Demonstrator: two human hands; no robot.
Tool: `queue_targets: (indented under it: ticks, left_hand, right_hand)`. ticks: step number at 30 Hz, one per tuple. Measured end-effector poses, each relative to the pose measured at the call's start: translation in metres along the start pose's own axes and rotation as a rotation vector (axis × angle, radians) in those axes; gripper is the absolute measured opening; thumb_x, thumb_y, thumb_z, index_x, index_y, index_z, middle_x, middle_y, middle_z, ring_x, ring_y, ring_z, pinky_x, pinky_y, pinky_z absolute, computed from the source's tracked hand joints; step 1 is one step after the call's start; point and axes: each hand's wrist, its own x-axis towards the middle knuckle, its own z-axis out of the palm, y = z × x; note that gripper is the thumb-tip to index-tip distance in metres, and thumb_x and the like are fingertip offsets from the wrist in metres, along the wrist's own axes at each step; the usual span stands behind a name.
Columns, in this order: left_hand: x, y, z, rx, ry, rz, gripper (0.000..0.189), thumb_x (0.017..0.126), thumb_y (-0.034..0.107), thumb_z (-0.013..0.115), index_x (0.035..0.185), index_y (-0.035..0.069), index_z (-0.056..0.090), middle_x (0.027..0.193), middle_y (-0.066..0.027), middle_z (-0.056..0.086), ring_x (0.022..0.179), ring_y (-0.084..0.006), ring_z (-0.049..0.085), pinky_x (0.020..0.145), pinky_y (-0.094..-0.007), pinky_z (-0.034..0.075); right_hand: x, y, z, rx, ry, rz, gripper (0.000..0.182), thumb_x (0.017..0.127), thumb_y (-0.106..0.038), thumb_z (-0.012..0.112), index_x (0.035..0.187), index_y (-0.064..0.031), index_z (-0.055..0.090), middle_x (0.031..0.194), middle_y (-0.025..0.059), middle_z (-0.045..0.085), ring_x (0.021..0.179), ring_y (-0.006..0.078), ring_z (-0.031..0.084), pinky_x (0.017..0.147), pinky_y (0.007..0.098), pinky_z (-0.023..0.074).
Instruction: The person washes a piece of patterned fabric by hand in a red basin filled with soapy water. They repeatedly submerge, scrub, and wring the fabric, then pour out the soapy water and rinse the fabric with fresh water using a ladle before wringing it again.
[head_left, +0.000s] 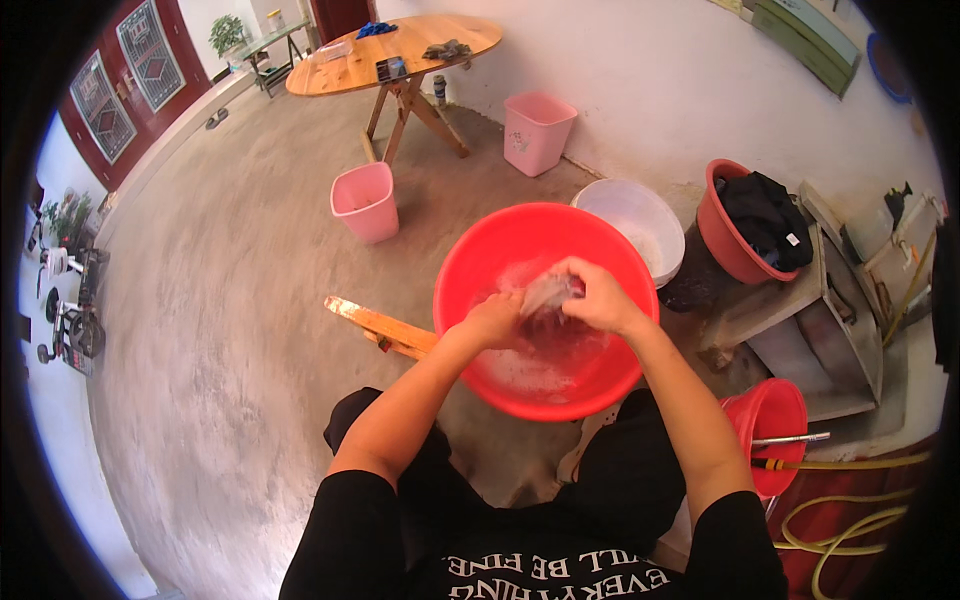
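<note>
Before me is a round red plastic basin (517, 232) with some water and pale suds in it. Over its middle, both hands grip a wet, whitish piece of cloth (547, 294), blurred and partly hidden by the fingers. My left hand (499, 319) closes on the cloth's left end. On its right side, my right hand (596, 296) pinches it between curled fingers and thumb. What lies in the water under the hands is too blurred to tell.
A white tub (637, 217) stands behind the basin, beside a reddish basin (724, 217) of dark clothes. At right are a red bucket (780, 405) and a yellow hose (847, 499). A wooden board (382, 319) juts out left. Pink bins (367, 206) and a round wooden table (442, 34) stand farther off.
</note>
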Motion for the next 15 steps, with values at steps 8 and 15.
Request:
queue_targets:
  ticks: [8, 15]
  left_hand:
    - [0.028, 0.043, 0.000, -1.150, 0.514, 0.216, 0.059, 0.073, 0.015, 0.076, 0.124, 0.005, 0.047, 0.115, -0.0077, 0.055, 0.107, -0.0175, 0.053, 0.090, -0.0337, 0.045]
    - [0.033, 0.044, -0.032, -1.573, 0.671, -0.261, 0.029, 0.087, 0.022, 0.060, 0.110, 0.005, 0.057, 0.097, -0.0077, 0.063, 0.086, -0.0175, 0.061, 0.069, -0.0351, 0.051]
  right_hand:
    - [0.012, -0.103, -0.003, 0.664, 0.120, -0.068, 0.042, 0.069, 0.005, 0.052, 0.111, 0.0007, 0.054, 0.101, 0.0064, 0.058, 0.092, 0.0123, 0.056, 0.084, 0.0260, 0.0457]
    - [0.004, -0.061, -0.036, 1.053, 0.531, -0.119, 0.035, 0.078, -0.005, 0.059, 0.112, -0.0004, 0.053, 0.104, 0.0071, 0.060, 0.097, 0.0145, 0.057, 0.086, 0.0298, 0.0454]
